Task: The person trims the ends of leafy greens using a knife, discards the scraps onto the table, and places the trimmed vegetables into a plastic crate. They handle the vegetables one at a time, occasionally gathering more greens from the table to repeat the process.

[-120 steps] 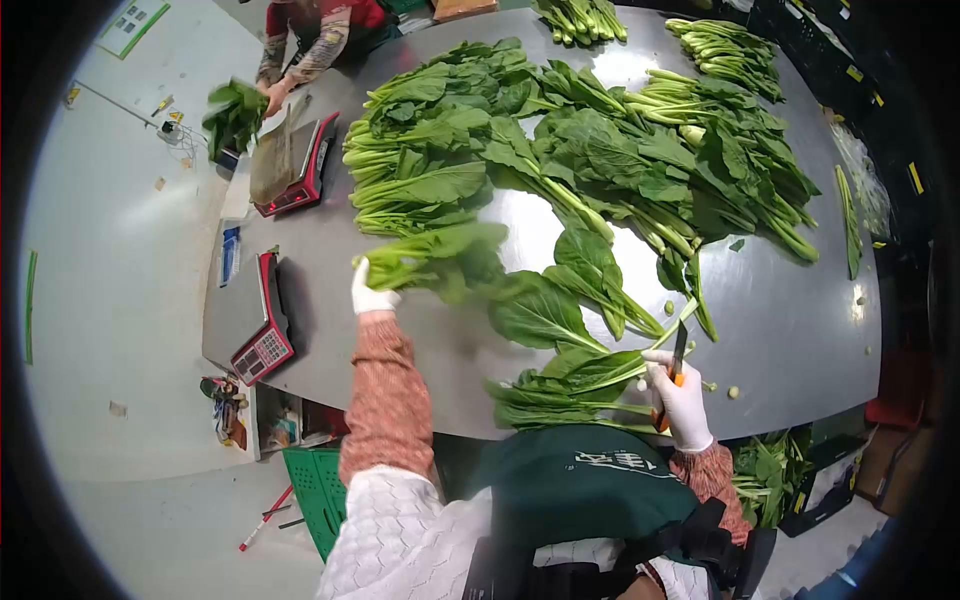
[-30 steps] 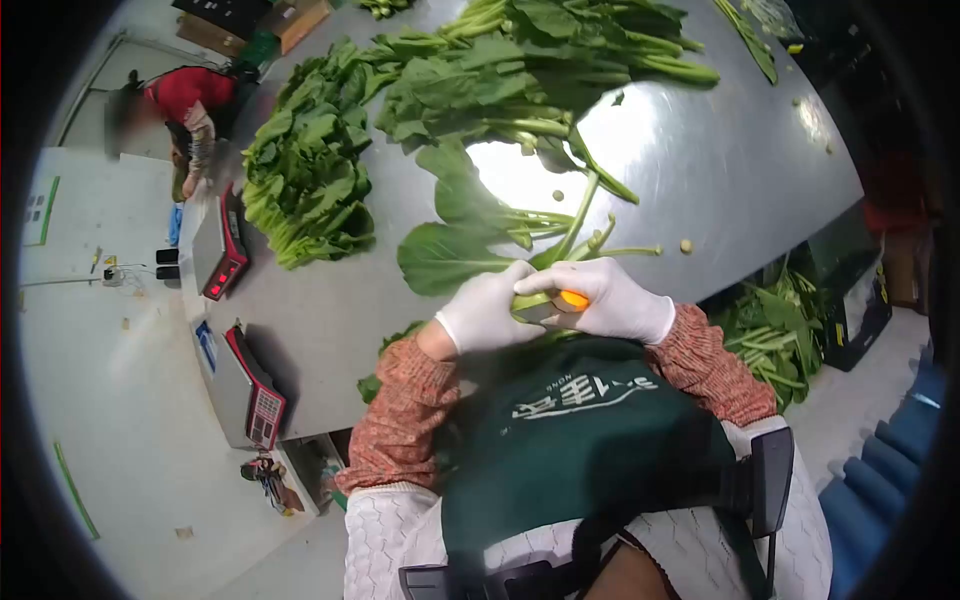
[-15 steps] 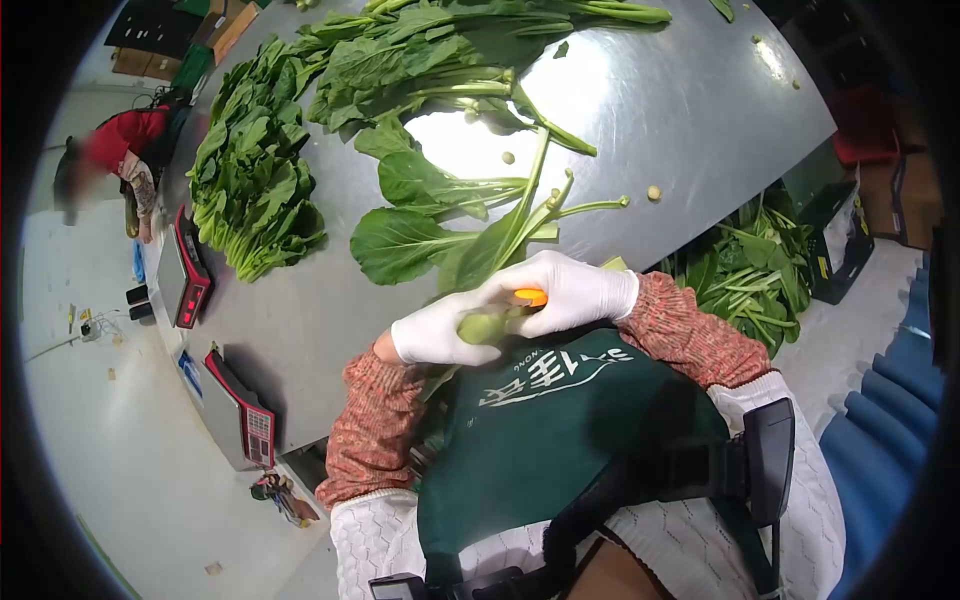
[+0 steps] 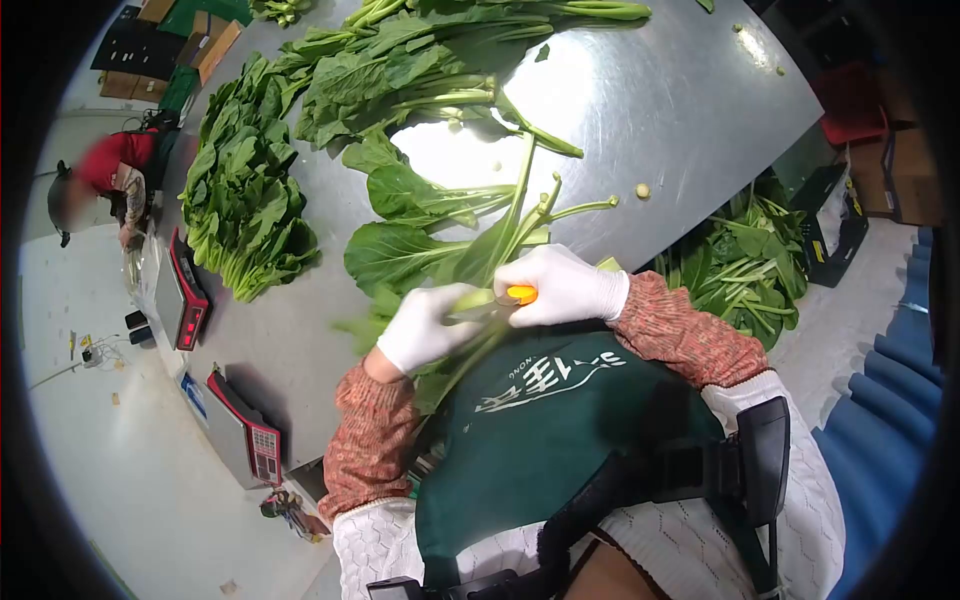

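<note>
Both of my hands wear white gloves and are close together above the table's near edge. My left hand (image 4: pixel 425 328) is closed around a stalk of leafy greens (image 4: pixel 472 300), whose leaves blur to the left. In my right hand (image 4: pixel 568 286) is a small tool with an orange handle (image 4: pixel 521 294); its working end is hidden, and the stalk's end meets these fingers. Just beyond the hands, loose leafy stalks (image 4: pixel 400 250) lie on the metal table (image 4: pixel 690 120). One upright-pointing stem (image 4: pixel 522 185) crosses them.
Bunched greens (image 4: pixel 245 190) are heaped at the left, with more greens (image 4: pixel 400 75) at the back. Two red scales (image 4: pixel 245 425) (image 4: pixel 185 290) line the left edge. Cut stem ends (image 4: pixel 642 190) dot the table. Greens fill a container (image 4: pixel 750 265) at right. Another person (image 4: pixel 115 165) works far left.
My left hand has shifted left and away from the right hand, with the stalk in it. The stalk has turned from pointing toward me to lying crosswise. My right hand stays nearly in place.
</note>
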Available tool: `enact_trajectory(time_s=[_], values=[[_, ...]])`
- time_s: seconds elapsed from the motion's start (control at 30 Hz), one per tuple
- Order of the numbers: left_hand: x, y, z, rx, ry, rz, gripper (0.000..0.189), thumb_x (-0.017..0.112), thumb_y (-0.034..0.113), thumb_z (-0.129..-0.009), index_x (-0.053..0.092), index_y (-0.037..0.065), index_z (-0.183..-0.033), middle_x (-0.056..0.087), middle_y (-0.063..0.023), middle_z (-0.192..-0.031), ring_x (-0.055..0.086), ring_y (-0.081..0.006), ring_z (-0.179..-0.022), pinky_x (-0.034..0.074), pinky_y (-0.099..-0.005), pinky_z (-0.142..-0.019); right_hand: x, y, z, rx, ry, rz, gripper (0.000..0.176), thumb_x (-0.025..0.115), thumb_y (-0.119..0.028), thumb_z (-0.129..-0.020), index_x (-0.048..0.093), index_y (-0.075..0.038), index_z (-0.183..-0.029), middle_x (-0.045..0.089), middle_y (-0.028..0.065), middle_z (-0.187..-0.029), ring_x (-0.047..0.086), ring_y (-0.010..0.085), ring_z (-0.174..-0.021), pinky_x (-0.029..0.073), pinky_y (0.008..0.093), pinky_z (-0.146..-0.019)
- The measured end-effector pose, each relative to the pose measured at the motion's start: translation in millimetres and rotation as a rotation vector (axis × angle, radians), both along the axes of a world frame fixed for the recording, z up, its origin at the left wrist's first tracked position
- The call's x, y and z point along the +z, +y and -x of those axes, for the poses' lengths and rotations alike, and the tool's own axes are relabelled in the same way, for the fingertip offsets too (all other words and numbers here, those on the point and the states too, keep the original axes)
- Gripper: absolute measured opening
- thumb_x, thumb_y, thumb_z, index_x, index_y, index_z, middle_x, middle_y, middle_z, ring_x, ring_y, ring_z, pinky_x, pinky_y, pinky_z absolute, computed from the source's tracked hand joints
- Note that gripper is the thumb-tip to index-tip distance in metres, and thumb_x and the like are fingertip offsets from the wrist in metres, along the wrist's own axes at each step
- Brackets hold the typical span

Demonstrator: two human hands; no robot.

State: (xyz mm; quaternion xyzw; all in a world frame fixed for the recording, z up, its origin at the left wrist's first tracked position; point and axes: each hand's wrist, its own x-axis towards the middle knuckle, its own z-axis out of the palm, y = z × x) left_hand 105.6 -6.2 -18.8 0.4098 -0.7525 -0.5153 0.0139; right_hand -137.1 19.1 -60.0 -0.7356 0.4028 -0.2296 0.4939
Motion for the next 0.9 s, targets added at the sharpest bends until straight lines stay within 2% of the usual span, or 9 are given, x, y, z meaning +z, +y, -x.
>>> enact_trajectory(time_s=[0.1,0.17,0.23,0.3,0.43,0.5,0.63,0.7,0.9], values=[[10,-8,-35,0.136,-0.261,0.561,0.026,0.067,0.012,-0.077,0.064,0.008,-0.103,0.066,-0.0152,-0.090,0.065,-0.0363,-0.082,0.053,-0.0411,-0.072,-20,-5,13,-0.031,0.060,0.014,0.025,0.069,-0.029,-0.077,0.064,-0.010,-0.093,0.065,0.0143,-0.076,0.065,0.0330,-0.072,0.051,0.0408,-0.066],[21,-12,-67,0.227,-0.377,0.702,0.026,0.068,0.009,-0.076,0.063,0.008,-0.102,0.067,-0.0166,-0.091,0.065,-0.0361,-0.083,0.054,-0.0390,-0.071,-25,-11,31,-0.005,0.408,0.095,0.032,0.066,-0.040,-0.081,0.067,-0.012,-0.096,0.066,0.0138,-0.077,0.066,0.0328,-0.073,0.052,0.0411,-0.067],[36,-7,-80,0.397,-0.368,0.588,0.028,0.071,0.005,-0.075,0.064,0.006,-0.102,0.068,-0.0149,-0.088,0.070,-0.0264,-0.081,0.053,-0.0326,-0.072,-26,-20,39,-0.052,0.635,0.150,0.040,0.066,-0.043,-0.082,0.068,-0.014,-0.109,0.068,0.0128,-0.080,0.067,0.0321,-0.076,0.054,0.0404,-0.070],[31,-1,-81,0.522,-0.236,0.554,0.030,0.073,0.005,-0.076,0.064,0.005,-0.104,0.069,-0.0112,-0.086,0.067,-0.0169,-0.079,0.052,-0.0289,-0.073,-30,-35,35,-0.256,0.408,0.300,0.042,0.069,-0.037,-0.081,0.065,-0.012,-0.114,0.069,0.0141,-0.090,0.067,0.0323,-0.084,0.054,0.0411,-0.072],[12,9,-71,0.710,-0.049,0.542,0.032,0.076,0.005,-0.076,0.064,0.004,-0.107,0.067,-0.0040,-0.085,0.057,-0.0064,-0.079,0.050,-0.0251,-0.076,-67,-73,0,-0.399,0.464,0.348,0.039,0.069,-0.026,-0.079,0.063,-0.012,-0.114,0.066,0.0153,-0.096,0.066,0.0327,-0.090,0.054,0.0432,-0.074],[13,13,-68,0.761,-0.033,0.528,0.029,0.076,0.005,-0.078,0.065,0.004,-0.104,0.067,-0.0036,-0.086,0.057,-0.0073,-0.079,0.050,-0.0250,-0.076,-87,-82,-11,-0.367,0.606,0.588,0.035,0.068,-0.023,-0.078,0.063,-0.011,-0.111,0.065,0.0155,-0.095,0.065,0.0327,-0.091,0.054,0.0444,-0.074],[25,25,-88,0.857,-0.098,0.539,0.027,0.074,0.001,-0.078,0.065,0.002,-0.103,0.067,-0.0039,-0.089,0.056,-0.0063,-0.082,0.049,-0.0240,-0.079,-64,-69,-8,-0.120,0.451,0.347,0.023,0.067,-0.016,-0.076,0.063,-0.011,-0.099,0.064,0.0135,-0.094,0.064,0.0335,-0.087,0.053,0.0459,-0.071],[15,32,-112,0.899,-0.107,0.566,0.021,0.074,0.005,-0.082,0.066,0.003,-0.102,0.059,0.0045,-0.085,0.048,-0.0032,-0.073,0.044,-0.0193,-0.067,-53,-56,-11,-0.018,0.391,0.603,0.022,0.069,-0.020,-0.078,0.065,-0.010,-0.097,0.065,0.0114,-0.092,0.064,0.0322,-0.087,0.052,0.0443,-0.069],[8,29,-104,0.983,-0.043,0.478,0.022,0.074,0.002,-0.081,0.065,0.002,-0.101,0.066,-0.0022,-0.091,0.055,-0.0061,-0.083,0.048,-0.0234,-0.078,-72,-87,-47,-0.255,0.559,0.106,0.042,0.068,-0.043,-0.079,0.070,-0.010,-0.104,0.069,0.0164,-0.094,0.066,0.0345,-0.083,0.053,0.0448,-0.075]])
